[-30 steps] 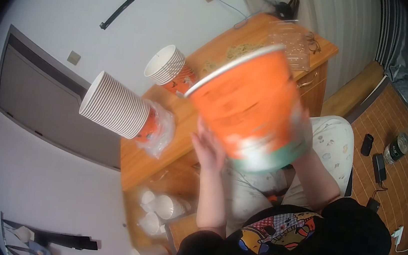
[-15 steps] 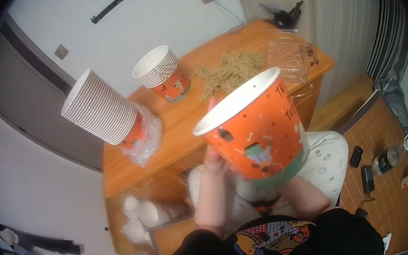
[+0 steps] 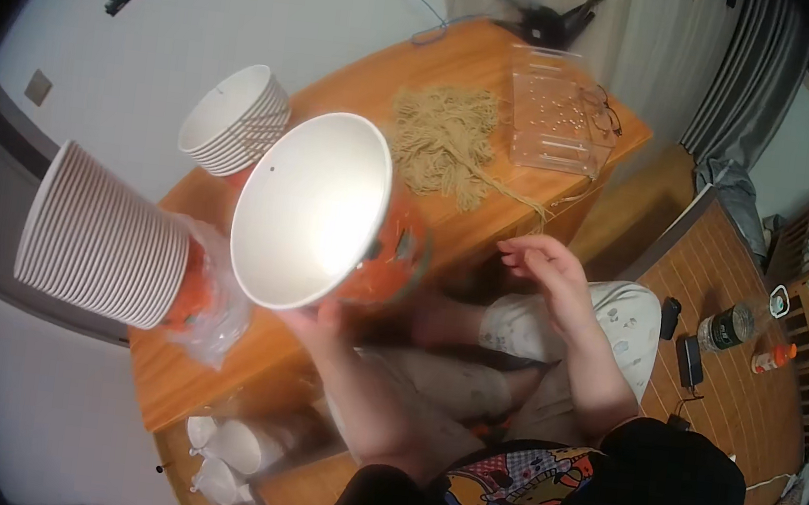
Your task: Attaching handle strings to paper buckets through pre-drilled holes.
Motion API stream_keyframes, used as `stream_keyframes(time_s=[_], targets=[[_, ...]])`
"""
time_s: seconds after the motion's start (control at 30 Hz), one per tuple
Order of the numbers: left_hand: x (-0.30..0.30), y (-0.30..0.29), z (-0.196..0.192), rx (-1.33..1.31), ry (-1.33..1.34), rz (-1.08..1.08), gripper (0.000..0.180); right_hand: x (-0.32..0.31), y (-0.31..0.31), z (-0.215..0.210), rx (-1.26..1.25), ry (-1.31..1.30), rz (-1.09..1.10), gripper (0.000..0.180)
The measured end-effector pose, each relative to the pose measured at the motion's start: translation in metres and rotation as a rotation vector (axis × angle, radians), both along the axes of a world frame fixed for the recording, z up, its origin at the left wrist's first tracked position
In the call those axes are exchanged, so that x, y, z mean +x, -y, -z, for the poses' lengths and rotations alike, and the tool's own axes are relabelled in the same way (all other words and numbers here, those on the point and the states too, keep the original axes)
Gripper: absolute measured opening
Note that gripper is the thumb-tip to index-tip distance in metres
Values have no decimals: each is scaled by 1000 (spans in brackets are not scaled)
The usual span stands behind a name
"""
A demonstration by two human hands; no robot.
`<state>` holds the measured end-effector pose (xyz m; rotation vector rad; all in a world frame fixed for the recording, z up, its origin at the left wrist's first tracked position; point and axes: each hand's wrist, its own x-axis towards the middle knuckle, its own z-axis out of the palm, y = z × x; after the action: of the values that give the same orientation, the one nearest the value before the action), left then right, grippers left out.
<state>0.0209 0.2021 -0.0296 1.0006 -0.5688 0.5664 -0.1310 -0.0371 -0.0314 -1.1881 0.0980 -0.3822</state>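
My left hand (image 3: 322,321) grips an orange paper bowl (image 3: 315,207) from below, its white inside tilted up toward me. My right hand (image 3: 547,274) hovers free beside the table's edge, fingers spread and holding nothing. A large stack of orange paper bowls (image 3: 102,236) lies on its side in a clear plastic sleeve at the left of the wooden table (image 3: 448,223). A smaller stack of the same bowls (image 3: 233,120) stands behind the held bowl. A heap of tan fibrous strands (image 3: 445,140) lies on the table's middle.
A clear plastic box (image 3: 552,110) and a pair of glasses (image 3: 603,108) rest at the table's far right. Several white cups (image 3: 233,447) lie under the table. Bottles (image 3: 730,328) and small dark devices (image 3: 687,360) sit on the wooden floor at right.
The bowl has swung left and tipped so its white inside faces me. My right hand has let go of it and moved out to the right.
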Motion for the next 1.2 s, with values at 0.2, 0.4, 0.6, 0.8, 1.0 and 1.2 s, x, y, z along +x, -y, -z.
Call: stream_keyframes(time_s=[0.2,0.4,0.6,0.8,1.0,1.2], targets=[[2,12,16,342,-142,-50,112,16,9,7,-530,64,470,15],[15,-29,77,479,-113,-104,109,32,25,7,-1076,18,715,15],[13,-25,72,510,-199,125,102,67,34,-20,-1321,-54,804,17],[-8,-2,22,465,-288,204,102,86,36,-16,-1392,-202,726,15],[-12,13,-18,347,-231,315,112,88,42,-45,-1452,-99,738,13],[-9,15,-13,203,-111,386,119,100,59,-156,-1719,304,865,13]])
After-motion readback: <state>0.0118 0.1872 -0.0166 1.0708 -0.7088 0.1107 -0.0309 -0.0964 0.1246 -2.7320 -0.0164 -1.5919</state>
